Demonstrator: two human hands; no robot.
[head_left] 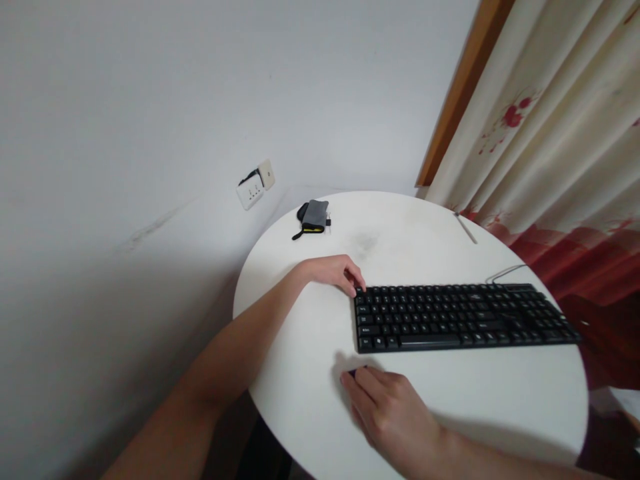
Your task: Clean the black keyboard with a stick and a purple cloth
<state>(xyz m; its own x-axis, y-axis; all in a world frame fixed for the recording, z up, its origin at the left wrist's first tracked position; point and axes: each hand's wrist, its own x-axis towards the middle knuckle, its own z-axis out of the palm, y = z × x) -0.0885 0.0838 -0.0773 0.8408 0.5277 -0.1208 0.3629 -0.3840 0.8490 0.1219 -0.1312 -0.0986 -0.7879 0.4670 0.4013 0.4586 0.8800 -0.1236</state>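
Observation:
A black full-size keyboard [430,341] lies flat on the white round table [310,400]. At its upper left corner is my left hand [336,271], fingers curled and thumb and fingertips closed on the edge there. Below the keyboard's lower left corner, my right hand [390,407] hovers close over the tabletop, its fingers pinched on a small dark object [357,371]. Most of that object is hidden by the fingers, so its kind cannot be made out.
Towards the wall lies a grey pouch [315,213] with yellow trim, a black item behind it and a small clip [328,223] beside it. A thin pale stick [466,228] rests near the far right edge. Wall sockets [251,192] and a curtain [550,133] border the table. The keyboard's cable [507,271] runs behind it.

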